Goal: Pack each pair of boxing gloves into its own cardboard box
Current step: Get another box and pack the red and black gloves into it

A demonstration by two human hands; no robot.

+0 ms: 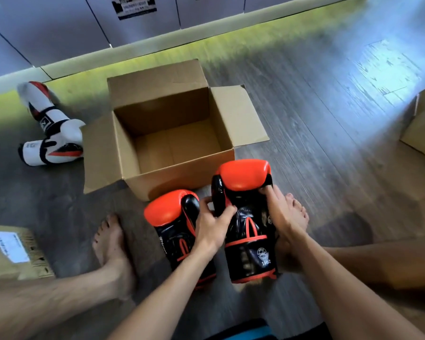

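The left hand (212,227) and right hand (281,213) are gripping 1 orange boxing glove (245,177); being shiny, it could slip beside the cardboard box (182,179).

A single wide-angle camera, worn on the person's head, gives the only view. It faces forward and steeply down at the wooden floor (317,148). It is near enough that both forearms run in from the bottom edge, and the left hand (212,229) and right hand (284,217), holding a red-and-black glove (243,182), sit just below centre. The open cardboard box (162,109) lies mid-frame, and the wall's base (157,47) bows along the top edge.
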